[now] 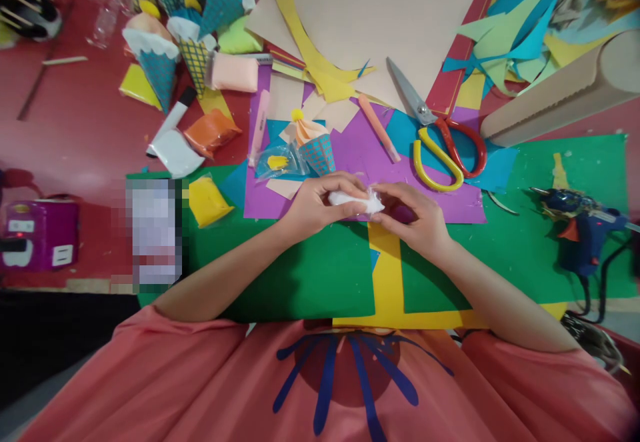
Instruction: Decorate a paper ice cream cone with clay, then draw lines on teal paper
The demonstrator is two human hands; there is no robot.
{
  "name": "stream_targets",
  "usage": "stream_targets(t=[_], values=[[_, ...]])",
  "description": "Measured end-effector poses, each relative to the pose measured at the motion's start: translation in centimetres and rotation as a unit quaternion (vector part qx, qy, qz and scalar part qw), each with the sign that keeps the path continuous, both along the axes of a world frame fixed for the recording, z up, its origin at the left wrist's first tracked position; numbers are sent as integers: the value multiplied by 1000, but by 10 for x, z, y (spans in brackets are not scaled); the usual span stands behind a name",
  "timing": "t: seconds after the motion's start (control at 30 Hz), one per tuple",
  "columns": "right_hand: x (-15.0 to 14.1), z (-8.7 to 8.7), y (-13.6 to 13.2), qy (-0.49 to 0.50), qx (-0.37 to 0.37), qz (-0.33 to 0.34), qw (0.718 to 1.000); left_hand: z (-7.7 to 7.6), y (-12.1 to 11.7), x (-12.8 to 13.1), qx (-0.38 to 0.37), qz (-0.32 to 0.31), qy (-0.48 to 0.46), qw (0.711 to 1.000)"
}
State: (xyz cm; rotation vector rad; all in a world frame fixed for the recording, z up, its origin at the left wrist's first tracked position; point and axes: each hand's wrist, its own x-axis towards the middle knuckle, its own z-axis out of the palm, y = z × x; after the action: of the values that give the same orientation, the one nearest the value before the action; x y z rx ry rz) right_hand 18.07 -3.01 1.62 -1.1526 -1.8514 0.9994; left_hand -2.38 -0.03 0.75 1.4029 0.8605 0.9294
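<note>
My left hand (315, 205) and my right hand (417, 219) meet over the green sheet (310, 275) and the purple paper (360, 155). Both are closed on a small white lump in a clear plastic wrapper (356, 201); the left fingers pinch its left end, the right fingers its crinkled right end. Just beyond my hands lies a small paper ice-cream cone (313, 145) with a blue checked cone and a yellow ball on top.
Scissors with yellow and red handles (440, 142) lie right of the cone, a blue glue gun (580, 229) at far right. Packets of yellow (207, 199), orange (213, 132), pink (235, 72) and white clay (175, 152), several finished cones (175, 22), paper scraps and a cardboard roll (565, 92) crowd the far side.
</note>
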Motion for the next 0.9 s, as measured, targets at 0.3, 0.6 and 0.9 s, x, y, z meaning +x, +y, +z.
stream_targets(t=[0.3, 0.6, 0.9], values=[[-3, -3, 1, -13, 62, 24, 998, -6, -4, 8, -26, 12, -71, 997], [0, -2, 1, -72, 153, 0, 986, -3, -1, 7, -41, 20, -38, 998], [9, 3, 8, -68, 153, -33, 985, -3, 4, 3, -21, 47, -37, 998]])
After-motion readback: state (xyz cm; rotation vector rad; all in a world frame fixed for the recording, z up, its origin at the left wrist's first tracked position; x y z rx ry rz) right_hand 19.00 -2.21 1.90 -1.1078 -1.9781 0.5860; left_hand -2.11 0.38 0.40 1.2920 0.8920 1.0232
